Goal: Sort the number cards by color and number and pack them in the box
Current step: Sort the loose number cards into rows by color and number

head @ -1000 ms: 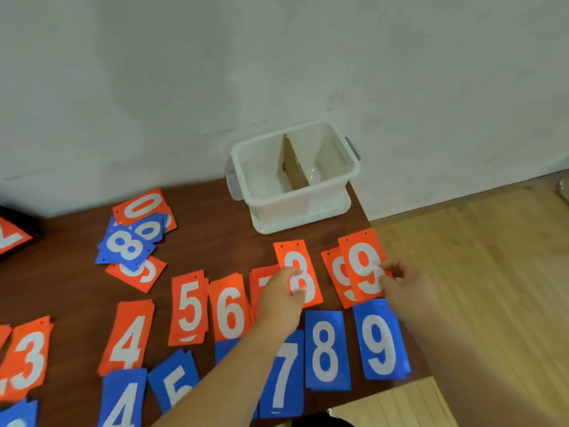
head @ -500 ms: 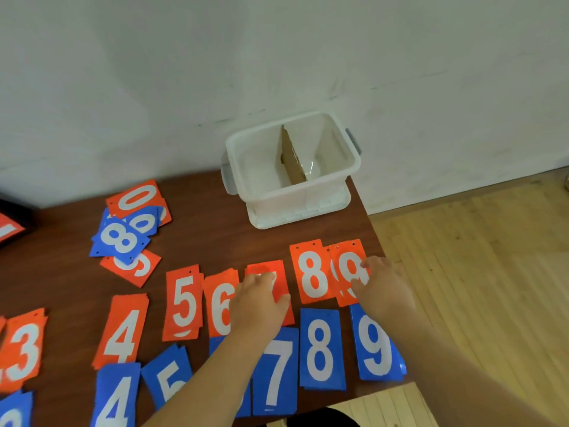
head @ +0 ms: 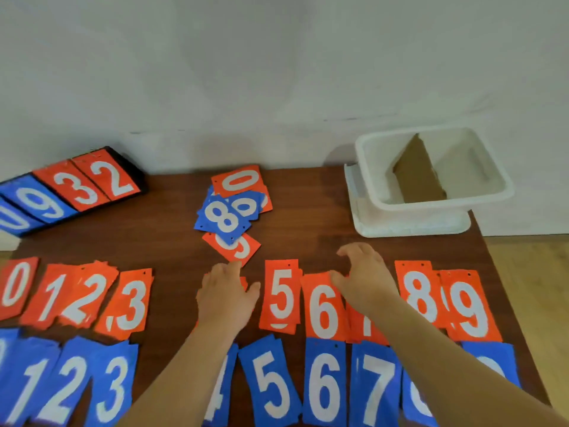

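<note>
Left hand (head: pixel 226 298) flat, palm down; right hand (head: pixel 366 280) loosely open.

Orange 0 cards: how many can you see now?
2. Row 0 sits at the orange row's left end; pile 0 tops the loose pile mid-table. Stacked cards may hide more.

plain room, white wall (head: pixel 277 72), wooden floor (head: pixel 531 282)
</note>
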A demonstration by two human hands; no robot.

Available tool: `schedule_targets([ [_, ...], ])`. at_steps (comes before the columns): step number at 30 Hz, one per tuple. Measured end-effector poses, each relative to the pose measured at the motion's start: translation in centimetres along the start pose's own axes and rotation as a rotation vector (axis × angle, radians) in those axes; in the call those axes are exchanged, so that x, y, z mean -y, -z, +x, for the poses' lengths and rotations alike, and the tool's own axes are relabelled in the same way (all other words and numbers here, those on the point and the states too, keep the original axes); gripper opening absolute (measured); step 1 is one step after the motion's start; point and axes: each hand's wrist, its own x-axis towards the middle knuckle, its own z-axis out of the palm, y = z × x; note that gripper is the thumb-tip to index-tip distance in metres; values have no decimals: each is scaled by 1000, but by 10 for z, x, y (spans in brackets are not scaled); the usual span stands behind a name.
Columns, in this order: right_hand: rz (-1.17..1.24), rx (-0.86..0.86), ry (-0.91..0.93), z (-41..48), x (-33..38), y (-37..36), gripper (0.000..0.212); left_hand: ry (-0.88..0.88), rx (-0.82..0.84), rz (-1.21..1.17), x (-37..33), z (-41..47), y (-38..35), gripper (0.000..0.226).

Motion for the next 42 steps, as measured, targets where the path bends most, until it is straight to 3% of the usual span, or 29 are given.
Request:
schedule_targets([
  [10, -35, 80, -12, 60, 126, -85, 42, 35, 53, -36, 110, 103, 42, 69],
  [20, -204, 156, -31, 100, 182, -150, 50, -398, 119, 155, 78, 180, 20, 64],
  [26, -183, 214, -118, 112, 179, -148, 50, -442, 143, 276, 97, 185, 7, 58],
  [35, -38, 147, -201, 103, 167, -129, 18, -409, 216, 327, 161, 153, 25, 55],
  [39, 64, 126, -275, 94, 160, -114, 21, -209, 241, 151, 145, 146, 28, 55],
  [42, 150, 108, -319, 83, 154, -104, 19, -34, 196, 67, 119, 147, 21, 70],
])
